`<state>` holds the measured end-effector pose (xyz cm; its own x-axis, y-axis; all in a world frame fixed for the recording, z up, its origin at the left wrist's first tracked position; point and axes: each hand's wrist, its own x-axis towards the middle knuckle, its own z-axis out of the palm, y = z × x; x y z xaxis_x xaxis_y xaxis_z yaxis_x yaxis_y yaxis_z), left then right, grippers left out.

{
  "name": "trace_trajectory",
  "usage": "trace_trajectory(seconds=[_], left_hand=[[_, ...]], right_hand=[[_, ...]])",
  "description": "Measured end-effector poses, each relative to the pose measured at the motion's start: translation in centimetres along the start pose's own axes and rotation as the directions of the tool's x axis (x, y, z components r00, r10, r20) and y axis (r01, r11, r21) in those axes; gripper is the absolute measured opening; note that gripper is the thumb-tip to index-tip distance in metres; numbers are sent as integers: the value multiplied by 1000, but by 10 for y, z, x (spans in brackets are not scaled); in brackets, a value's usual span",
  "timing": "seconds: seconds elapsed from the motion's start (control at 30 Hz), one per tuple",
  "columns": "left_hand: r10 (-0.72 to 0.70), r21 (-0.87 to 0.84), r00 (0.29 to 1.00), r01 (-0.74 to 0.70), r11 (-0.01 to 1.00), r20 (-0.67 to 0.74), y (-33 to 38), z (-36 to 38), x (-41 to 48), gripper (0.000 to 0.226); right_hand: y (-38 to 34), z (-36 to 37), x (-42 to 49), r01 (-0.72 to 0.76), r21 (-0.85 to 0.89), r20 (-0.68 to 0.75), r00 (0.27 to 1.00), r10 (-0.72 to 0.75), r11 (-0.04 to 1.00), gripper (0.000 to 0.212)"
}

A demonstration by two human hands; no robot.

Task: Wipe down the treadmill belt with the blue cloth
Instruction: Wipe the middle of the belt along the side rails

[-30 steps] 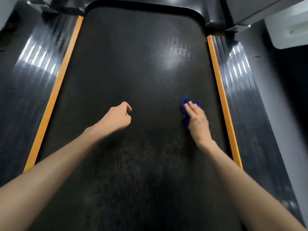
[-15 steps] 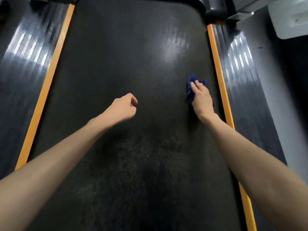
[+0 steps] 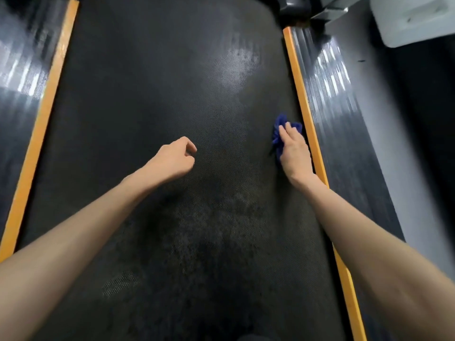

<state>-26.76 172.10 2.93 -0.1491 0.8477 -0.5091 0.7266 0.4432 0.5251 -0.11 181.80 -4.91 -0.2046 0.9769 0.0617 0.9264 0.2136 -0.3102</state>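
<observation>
- Blue cloth (image 3: 283, 129): bunched beside orange strip (image 3: 305, 112); right hand (image 3: 294, 153) fingers straight, together, pressing it.
- Left hand (image 3: 172, 158): loosely curled, empty, possibly hovering.
- Best: spread cloth flatter; overlap strokes across treadmill belt (image 3: 147, 82).

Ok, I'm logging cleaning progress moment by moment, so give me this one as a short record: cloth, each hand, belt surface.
cloth: blue cloth, bunched, on the treadmill belt close to the right orange strip
right hand: right hand lies on the cloth, fingers straight, pressing it to the belt
left hand: left hand loosely curled over mid-belt, holding nothing; contact with the belt unclear
belt surface: mottled lighter patches near the person, a glare patch farther up
</observation>
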Motion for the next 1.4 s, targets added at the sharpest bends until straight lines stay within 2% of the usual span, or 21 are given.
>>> trace_trajectory(seconds=[0.13,0.2,0.37,0.5,0.63,0.8,0.87,1.03,1.13,1.27,1.4], left_hand=[[-12,-30,999,13,999,32,-11,-1,-2,28],[-11,-47,1000,13,999,27,-13,-1,-3,27],[5,-62,1000,-4,998,28,-5,11,-5,27],[16,-53,998,-13,998,55,3,17,-7,29],[12,-21,999,-11,1000,44,2,15,-7,22],[26,-21,999,-25,999,23,0,9,-7,24],[29,-27,999,-28,999,27,0,9,-8,25],[12,13,999,-13,1000,52,-9,13,-10,23],[-10,34,996,7,999,83,-14,15,-9,23],[-20,35,995,17,999,98,-14,14,-7,23],[-7,8,996,6,1000,94,-12,14,-9,21]], right_hand=[[-1,3,-35,-186,20,-76,979,187,982,54],[-12,8,-61,-213,23,-95,972,214,977,56],[-16,-2,-92,-56,-54,30,998,58,997,53],[-14,-1,-49,-103,-175,6,994,105,979,51],[-14,-1,-33,-167,-125,-16,986,166,978,51],[-13,-1,-113,-169,-146,18,985,174,975,51],[-10,-1,-118,-164,-149,23,985,170,975,53],[-7,5,-61,-171,-171,3,985,174,970,55],[-2,3,-8,-183,-146,24,982,188,972,45],[-4,-2,42,-273,-50,64,959,276,961,37],[-8,0,0,-135,23,-10,991,136,991,46]])
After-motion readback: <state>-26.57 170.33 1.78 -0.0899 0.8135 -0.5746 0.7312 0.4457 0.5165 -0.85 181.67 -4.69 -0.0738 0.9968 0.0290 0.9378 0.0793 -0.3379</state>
